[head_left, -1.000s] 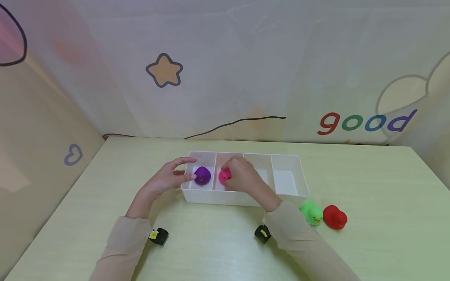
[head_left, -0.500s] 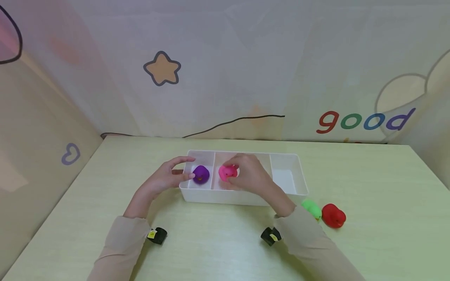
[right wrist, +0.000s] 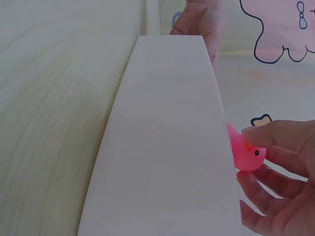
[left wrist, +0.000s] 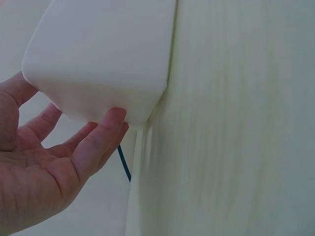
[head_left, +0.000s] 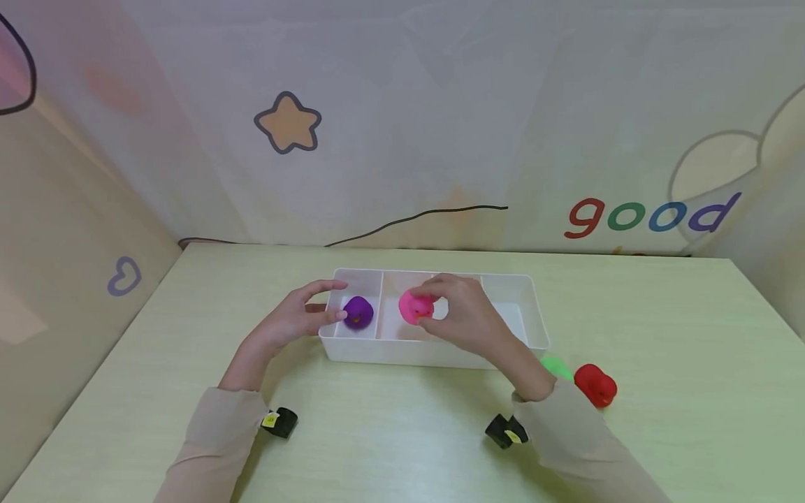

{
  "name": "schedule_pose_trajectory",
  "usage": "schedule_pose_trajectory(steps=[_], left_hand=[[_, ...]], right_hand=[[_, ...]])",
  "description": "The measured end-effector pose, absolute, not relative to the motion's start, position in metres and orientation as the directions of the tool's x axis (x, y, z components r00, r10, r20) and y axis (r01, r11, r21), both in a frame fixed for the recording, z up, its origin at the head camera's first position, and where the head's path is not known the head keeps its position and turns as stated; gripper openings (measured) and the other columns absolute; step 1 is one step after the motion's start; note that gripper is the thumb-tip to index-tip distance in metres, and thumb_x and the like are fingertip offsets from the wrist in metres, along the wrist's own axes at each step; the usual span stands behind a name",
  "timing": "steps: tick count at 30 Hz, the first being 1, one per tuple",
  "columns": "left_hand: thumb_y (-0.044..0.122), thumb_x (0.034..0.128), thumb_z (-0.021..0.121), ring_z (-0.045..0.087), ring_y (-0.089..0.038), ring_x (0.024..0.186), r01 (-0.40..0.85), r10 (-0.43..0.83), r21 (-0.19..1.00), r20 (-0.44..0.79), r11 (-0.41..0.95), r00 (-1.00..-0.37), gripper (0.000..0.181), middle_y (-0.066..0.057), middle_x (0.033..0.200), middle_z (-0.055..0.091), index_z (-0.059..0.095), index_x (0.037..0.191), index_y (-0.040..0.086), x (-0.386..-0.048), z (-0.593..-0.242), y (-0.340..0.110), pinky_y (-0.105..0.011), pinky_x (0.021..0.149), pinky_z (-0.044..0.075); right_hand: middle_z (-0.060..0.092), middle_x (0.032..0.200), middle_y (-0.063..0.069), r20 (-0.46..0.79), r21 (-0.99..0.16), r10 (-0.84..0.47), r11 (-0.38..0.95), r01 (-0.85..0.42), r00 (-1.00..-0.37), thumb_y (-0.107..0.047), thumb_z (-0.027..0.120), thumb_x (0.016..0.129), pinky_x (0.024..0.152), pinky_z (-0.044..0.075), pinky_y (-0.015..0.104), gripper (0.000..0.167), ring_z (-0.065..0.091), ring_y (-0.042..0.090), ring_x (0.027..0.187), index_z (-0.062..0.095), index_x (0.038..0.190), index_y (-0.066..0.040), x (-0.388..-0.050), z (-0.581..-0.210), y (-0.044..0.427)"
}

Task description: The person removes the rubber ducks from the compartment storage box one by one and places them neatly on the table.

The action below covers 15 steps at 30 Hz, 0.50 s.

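Observation:
A white divided box [head_left: 402,353] lies across the table, with a purple duck [head_left: 358,313] in its leftmost compartment. My left hand [head_left: 295,319] holds the box's left end, thumb and fingers around the rim; the left wrist view shows its fingertips [left wrist: 115,114] against the end wall. Over the second compartment my right hand [head_left: 462,314] pinches a pink duck [head_left: 416,307] between thumb and fingers. In the right wrist view the pink duck [right wrist: 247,153] shows above the box's long side wall [right wrist: 162,137], partly hidden by it.
Right of the box a red duck [head_left: 595,385] sits on the table [head_left: 377,433], beside a green duck [head_left: 557,367] partly hidden by the right sleeve. Black wrist devices [head_left: 283,423] hang at both cuffs. A printed cloth [head_left: 409,126] stands behind the table.
The right hand has lifted the pink duck from the second compartment and shifted a little to the right with it. Its sleeve covers more of the green duck. The left hand keeps its hold.

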<state>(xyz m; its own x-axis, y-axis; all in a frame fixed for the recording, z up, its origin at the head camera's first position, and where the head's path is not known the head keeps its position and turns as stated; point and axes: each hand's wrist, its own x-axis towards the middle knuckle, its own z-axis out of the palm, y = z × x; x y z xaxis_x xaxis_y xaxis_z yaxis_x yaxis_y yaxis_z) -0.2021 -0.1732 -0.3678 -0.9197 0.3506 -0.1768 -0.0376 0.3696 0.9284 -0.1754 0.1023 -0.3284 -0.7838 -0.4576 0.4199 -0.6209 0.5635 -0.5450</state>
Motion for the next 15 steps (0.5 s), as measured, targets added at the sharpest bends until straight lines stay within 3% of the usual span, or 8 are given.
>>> schedule_pose_trajectory(steps=[15], left_hand=[[0.022, 0.0843, 0.066, 0.037, -0.037, 0.125, -0.035, 0.349, 0.925, -0.177, 0.378, -0.920, 0.057, -0.012, 0.145, 0.025, 0.040, 0.135, 0.013, -0.201, -0.367, -0.174, -0.045, 0.087, 0.047]], right_hand=[[0.066, 0.092, 0.007, 0.532, -0.513, -0.417, 0.534, -0.672, -0.737, 0.002, 0.077, 0.065, 0.071, 0.052, 0.032, 0.033, 0.063, 0.018, 0.083, 0.069, 0.096, 0.000, -0.154, -0.322, 0.136]])
